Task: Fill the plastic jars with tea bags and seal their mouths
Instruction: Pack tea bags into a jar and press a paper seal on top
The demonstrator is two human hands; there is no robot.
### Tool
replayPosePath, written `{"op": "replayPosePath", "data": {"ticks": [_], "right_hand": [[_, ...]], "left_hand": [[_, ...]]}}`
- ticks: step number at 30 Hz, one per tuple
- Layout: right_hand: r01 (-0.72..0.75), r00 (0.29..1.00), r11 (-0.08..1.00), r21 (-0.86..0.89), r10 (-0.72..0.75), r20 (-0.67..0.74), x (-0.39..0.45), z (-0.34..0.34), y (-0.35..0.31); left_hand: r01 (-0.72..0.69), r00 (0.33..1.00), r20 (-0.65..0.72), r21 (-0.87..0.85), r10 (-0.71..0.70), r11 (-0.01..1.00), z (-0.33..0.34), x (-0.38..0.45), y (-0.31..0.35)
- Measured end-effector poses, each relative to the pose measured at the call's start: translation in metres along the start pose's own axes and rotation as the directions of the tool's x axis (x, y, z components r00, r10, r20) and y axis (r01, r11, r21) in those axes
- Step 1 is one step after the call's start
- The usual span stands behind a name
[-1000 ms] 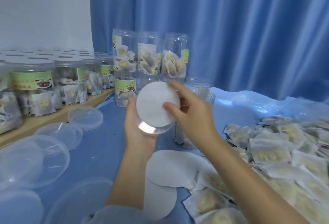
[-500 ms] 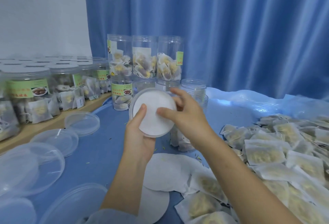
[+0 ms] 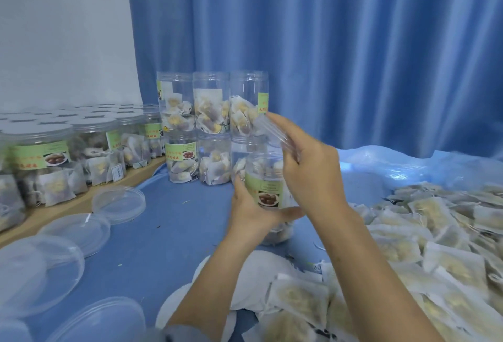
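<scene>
My left hand (image 3: pixel 251 209) grips a clear plastic jar (image 3: pixel 265 178) with a green label, filled with tea bags, at the middle of the view. My right hand (image 3: pixel 304 162) holds a clear lid (image 3: pixel 275 133) tilted on edge just above and beside the jar's mouth. A heap of loose tea bags (image 3: pixel 435 233) covers the right side of the blue table. White round liners (image 3: pixel 261 273) lie under my forearms.
Six filled jars (image 3: pixel 211 126) stand stacked in two rows behind my hands. Several sealed labelled jars (image 3: pixel 51 162) line a wooden shelf at left. Loose clear lids (image 3: pixel 118 204) lie on the blue cloth (image 3: pixel 168 222) at left. A blue curtain hangs behind.
Both hands held a lid with a white liner pressed into it. Now the left hand has let go of it and grips a filled jar, while the right holds the lid tilted over the mouth.
</scene>
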State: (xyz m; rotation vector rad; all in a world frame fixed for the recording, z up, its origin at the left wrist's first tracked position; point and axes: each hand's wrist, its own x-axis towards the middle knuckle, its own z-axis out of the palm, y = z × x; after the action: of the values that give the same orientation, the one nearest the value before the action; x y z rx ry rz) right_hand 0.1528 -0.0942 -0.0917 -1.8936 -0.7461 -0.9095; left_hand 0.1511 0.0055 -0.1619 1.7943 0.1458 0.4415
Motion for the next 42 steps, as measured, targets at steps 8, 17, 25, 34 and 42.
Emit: {"op": "replayPosePath", "data": {"ticks": [8,17,25,34,42], "right_hand": [[0.063,0.907,0.935,-0.349,0.092,0.412,-0.001,0.006,0.021],[-0.205,0.915,0.973,-0.104,0.228,0.333,0.001,-0.009,0.022],[-0.490,0.723,0.869,-0.068,0.450,0.524,0.000,-0.038,0.039],[-0.517,0.705,0.853,-0.065,0.468,0.533,-0.003,-0.029,0.053],[-0.257,0.794,0.966,-0.028,0.228,0.563,-0.002,-0.035,0.053]], "left_hand": [[0.016,0.982,-0.188,0.172,0.017,0.985,0.026,0.010,-0.031],[-0.257,0.829,-0.395,0.358,0.395,0.897,0.001,0.001,-0.036],[-0.390,0.762,-0.208,0.609,0.613,0.691,-0.006,-0.005,-0.032],[-0.418,0.769,-0.180,0.583,0.613,0.696,-0.009,-0.001,-0.038],[-0.407,0.820,-0.159,0.514,0.550,0.755,-0.007,-0.003,-0.041]]}}
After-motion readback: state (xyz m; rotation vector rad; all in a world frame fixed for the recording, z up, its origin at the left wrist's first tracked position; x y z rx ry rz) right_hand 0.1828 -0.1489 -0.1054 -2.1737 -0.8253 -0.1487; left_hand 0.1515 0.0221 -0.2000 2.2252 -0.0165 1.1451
